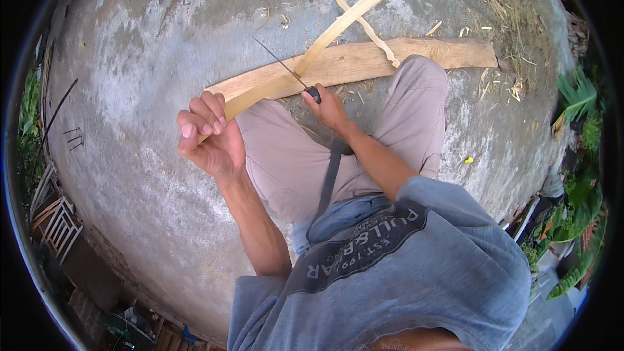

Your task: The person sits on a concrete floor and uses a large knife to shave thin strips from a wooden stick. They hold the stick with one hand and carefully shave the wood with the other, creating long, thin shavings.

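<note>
My left hand is closed around the near end of a long, pale bamboo strip, which slants away to the upper right. Gripped in my right hand is the dark handle of a knife. Its thin blade crosses the strip about midway along; I cannot tell how deep the edge sits. Beneath the strip, a long brown wooden plank lies on the ground in front of my folded legs. A thinner strip with wavy edges rests over the plank, passing under the bamboo strip.
Small shavings and chips are scattered over the concrete ground, mostly near the plank's right end. Green plants edge the ground at right. A white slatted frame stands at far left, near a thin dark rod.
</note>
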Motion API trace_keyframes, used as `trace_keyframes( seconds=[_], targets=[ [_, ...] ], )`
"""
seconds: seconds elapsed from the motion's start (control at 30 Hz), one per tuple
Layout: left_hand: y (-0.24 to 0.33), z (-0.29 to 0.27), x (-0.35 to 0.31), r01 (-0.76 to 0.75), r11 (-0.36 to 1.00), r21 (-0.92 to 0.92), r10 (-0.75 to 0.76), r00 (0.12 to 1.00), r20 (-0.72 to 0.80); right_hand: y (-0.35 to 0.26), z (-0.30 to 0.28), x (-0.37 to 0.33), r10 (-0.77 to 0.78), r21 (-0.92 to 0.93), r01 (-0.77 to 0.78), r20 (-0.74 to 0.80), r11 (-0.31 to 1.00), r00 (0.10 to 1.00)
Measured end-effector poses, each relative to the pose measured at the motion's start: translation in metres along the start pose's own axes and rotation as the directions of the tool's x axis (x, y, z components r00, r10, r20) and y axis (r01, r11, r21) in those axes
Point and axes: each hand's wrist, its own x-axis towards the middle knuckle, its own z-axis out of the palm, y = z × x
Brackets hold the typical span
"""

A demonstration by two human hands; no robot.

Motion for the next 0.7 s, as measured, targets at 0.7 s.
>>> trace_keyframes(
  seconds=[0.7],
  targets=[
    [0.000, 0.007, 0.031, -0.035, 0.999, 0.038, 0.036, 0.998, -0.045, 0.012, -0.029, 0.039, 0.455, 0.611, -0.183, -0.323, 0.770, 0.830]
  ],
)
